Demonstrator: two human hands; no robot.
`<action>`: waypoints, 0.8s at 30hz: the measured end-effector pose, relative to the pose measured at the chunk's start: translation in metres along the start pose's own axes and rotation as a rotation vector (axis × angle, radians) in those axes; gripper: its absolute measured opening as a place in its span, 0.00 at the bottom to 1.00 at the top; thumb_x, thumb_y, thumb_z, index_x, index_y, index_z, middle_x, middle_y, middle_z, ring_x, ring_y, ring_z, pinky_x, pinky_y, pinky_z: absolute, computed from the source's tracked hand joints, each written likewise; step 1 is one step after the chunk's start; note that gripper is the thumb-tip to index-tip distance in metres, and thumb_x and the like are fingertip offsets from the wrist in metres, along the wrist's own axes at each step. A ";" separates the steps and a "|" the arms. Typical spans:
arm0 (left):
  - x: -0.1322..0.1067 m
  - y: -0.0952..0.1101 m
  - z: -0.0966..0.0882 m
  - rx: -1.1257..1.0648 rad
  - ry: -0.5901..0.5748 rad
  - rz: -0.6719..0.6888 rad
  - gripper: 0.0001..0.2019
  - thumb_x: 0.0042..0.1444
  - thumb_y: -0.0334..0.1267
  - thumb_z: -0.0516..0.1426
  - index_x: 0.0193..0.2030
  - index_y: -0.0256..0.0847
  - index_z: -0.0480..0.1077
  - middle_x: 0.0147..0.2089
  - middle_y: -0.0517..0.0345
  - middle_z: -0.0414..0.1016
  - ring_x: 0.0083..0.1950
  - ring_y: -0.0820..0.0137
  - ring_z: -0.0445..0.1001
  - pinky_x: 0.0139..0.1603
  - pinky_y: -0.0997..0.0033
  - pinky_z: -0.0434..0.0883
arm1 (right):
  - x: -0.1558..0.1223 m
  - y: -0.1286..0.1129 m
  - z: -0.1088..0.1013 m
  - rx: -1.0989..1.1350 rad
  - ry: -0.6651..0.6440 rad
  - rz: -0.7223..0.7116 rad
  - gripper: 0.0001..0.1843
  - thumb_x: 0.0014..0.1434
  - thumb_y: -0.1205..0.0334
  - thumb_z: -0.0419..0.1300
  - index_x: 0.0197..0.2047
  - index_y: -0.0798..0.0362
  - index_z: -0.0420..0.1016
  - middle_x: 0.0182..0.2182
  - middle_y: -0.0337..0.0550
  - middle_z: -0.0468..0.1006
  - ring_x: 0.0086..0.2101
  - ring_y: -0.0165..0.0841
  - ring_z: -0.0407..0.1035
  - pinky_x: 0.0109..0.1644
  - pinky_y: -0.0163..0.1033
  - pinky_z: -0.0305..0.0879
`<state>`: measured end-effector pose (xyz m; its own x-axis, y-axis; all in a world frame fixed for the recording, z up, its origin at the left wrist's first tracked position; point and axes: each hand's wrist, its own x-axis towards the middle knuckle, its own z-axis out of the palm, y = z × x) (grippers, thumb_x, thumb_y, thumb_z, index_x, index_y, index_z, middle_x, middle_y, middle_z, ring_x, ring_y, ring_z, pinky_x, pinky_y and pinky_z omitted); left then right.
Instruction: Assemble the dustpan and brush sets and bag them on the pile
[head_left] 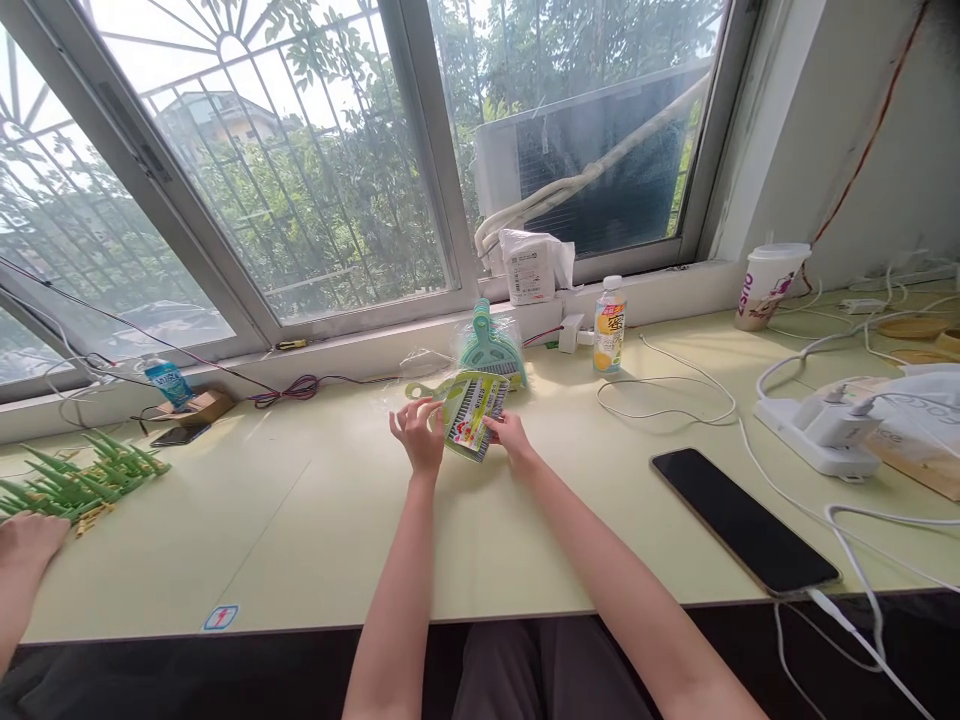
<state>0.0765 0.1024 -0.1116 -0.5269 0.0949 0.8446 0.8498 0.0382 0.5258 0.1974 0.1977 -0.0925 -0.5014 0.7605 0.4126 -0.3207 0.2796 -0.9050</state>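
Note:
My left hand (419, 431) and my right hand (509, 434) both grip a small packaged item (472, 410), a yellow-green card with a barcode label in clear wrapping, held just above the pale green desk (315, 520). My left fingers pinch its left edge; my right fingers close on its right lower edge. Just behind it lies a teal mini dustpan and brush set (490, 350) in plastic wrap.
A black phone (742, 520) on a cable lies at right, beside a white power strip (817, 435) and cables. A yellow drink bottle (609, 325), paper cup (769, 285) and white packet (531, 266) stand by the window. Green clips (75, 478) and another person's hand (26, 545) are at left.

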 end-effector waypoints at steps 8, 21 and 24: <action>0.011 -0.012 0.005 -0.654 0.133 -0.462 0.38 0.59 0.56 0.49 0.70 0.45 0.38 0.71 0.44 0.43 0.71 0.62 0.47 0.65 0.58 0.55 | 0.003 0.003 0.001 0.165 -0.017 -0.033 0.07 0.54 0.68 0.61 0.39 0.58 0.71 0.34 0.46 0.80 0.30 0.33 0.75 0.35 0.38 0.74; -0.002 -0.006 0.020 -1.347 -0.855 -0.510 0.26 0.58 0.50 0.56 0.59 0.38 0.65 0.57 0.46 0.69 0.57 0.58 0.69 0.54 0.59 0.69 | -0.001 0.002 0.002 0.240 0.090 -0.068 0.04 0.56 0.68 0.59 0.37 0.59 0.69 0.37 0.48 0.78 0.34 0.32 0.75 0.40 0.39 0.74; -0.001 -0.003 0.023 -1.438 -0.732 -0.484 0.26 0.57 0.51 0.55 0.58 0.38 0.67 0.57 0.47 0.70 0.60 0.58 0.66 0.59 0.59 0.65 | 0.000 0.003 0.001 0.203 0.076 -0.052 0.06 0.54 0.67 0.61 0.37 0.58 0.69 0.36 0.48 0.79 0.32 0.33 0.75 0.39 0.41 0.75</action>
<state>0.0748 0.1255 -0.1170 -0.2471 0.7721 0.5856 -0.2986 -0.6356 0.7120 0.1958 0.1982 -0.0948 -0.4205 0.7922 0.4423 -0.5033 0.2020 -0.8402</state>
